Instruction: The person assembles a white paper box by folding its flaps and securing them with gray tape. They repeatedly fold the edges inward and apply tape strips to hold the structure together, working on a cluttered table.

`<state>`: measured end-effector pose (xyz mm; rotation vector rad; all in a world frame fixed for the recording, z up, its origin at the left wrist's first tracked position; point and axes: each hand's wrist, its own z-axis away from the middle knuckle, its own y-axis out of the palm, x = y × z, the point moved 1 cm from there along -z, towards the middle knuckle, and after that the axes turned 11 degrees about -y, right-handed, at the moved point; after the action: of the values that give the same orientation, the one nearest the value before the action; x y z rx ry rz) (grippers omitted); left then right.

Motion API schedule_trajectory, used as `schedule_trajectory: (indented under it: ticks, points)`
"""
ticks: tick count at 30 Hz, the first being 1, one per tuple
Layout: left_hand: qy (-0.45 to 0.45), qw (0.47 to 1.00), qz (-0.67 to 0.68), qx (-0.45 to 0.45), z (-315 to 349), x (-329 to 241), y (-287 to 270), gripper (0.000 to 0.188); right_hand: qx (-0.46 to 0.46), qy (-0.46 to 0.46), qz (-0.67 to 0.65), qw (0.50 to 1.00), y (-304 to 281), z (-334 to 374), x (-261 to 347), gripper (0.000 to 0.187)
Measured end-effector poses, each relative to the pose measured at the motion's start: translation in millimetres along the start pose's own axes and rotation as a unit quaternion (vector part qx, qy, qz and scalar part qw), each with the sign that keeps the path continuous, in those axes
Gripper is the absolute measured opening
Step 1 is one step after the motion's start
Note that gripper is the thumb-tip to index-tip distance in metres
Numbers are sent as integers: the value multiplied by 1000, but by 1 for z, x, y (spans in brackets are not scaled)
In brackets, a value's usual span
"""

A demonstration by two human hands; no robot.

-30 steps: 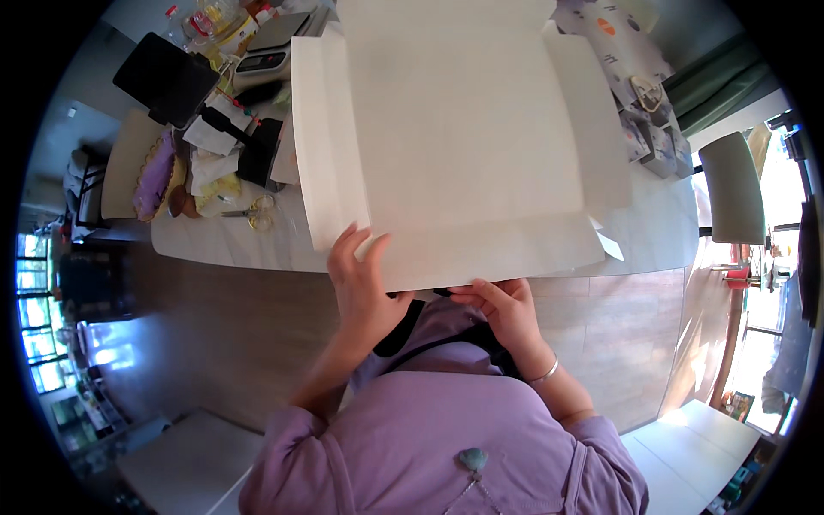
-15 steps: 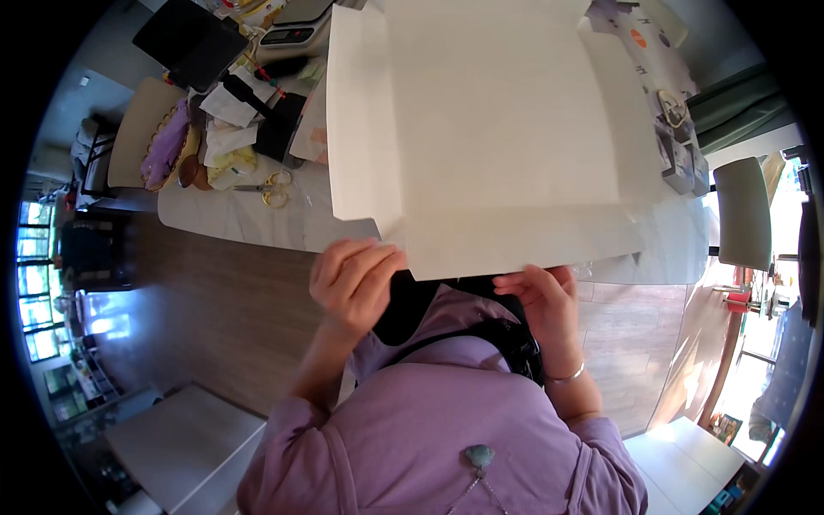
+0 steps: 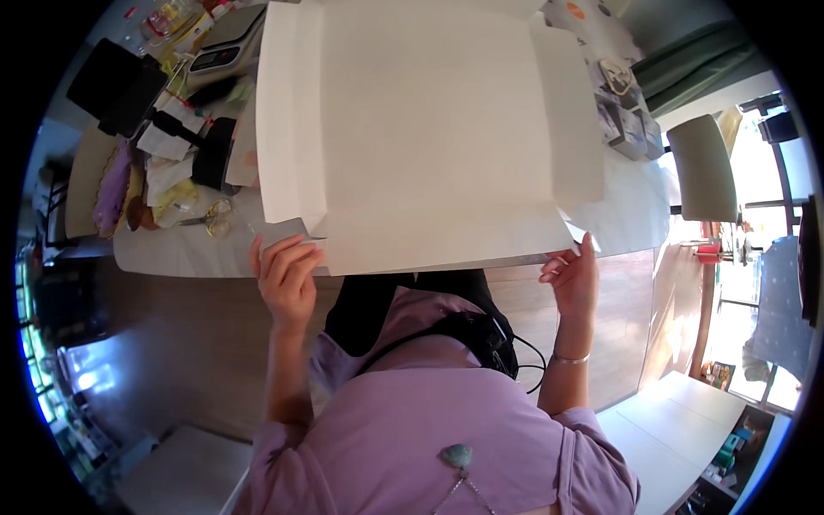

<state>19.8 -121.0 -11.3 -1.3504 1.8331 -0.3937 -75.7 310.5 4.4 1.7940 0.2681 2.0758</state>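
A large white cardboard box blank [image 3: 429,129] with creased sides lies over the table's front edge, its side flaps partly raised. My left hand [image 3: 287,279] is at its near left corner, fingers bent over the corner tab and the thumb hidden behind them. At the near right corner, my right hand [image 3: 573,279] has its index finger against a small upturned tab [image 3: 577,232], the other fingers curled at the front edge. The front panel between the hands is nearly flat. My right wrist wears a bracelet.
Scissors [image 3: 215,221] lie on the marble-patterned table [image 3: 184,253] at left. Behind them are a black stand [image 3: 213,154], papers and a kitchen scale [image 3: 225,51]. Small boxes [image 3: 631,133] stand at right, near a chair [image 3: 704,167].
The right hand has moved outward from the middle of the front edge to the right corner, where a tab now stands up. The left hand stays at the left corner. The view has shifted.
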Motion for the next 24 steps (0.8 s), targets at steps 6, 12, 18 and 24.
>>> schedule_trajectory:
  ticks: [6, 12, 18, 24]
  points:
    - [49, 998, -6, -37, -19, 1, -2, 24, -47, -149, 119, 980, -6, -16, 28, 53]
    - [68, 995, -37, -64, -46, -5, 12, 18, -19, -185, 154, 970, 16, -36, 29, 55]
    - [8, 993, -100, 60, -37, -3, 20, 34, -85, -223, 309, 921, 4, -36, 16, 61]
    - [1, 999, -38, -37, -13, -29, 15, 44, -142, -522, 635, 552, 45, -1, -1, 58]
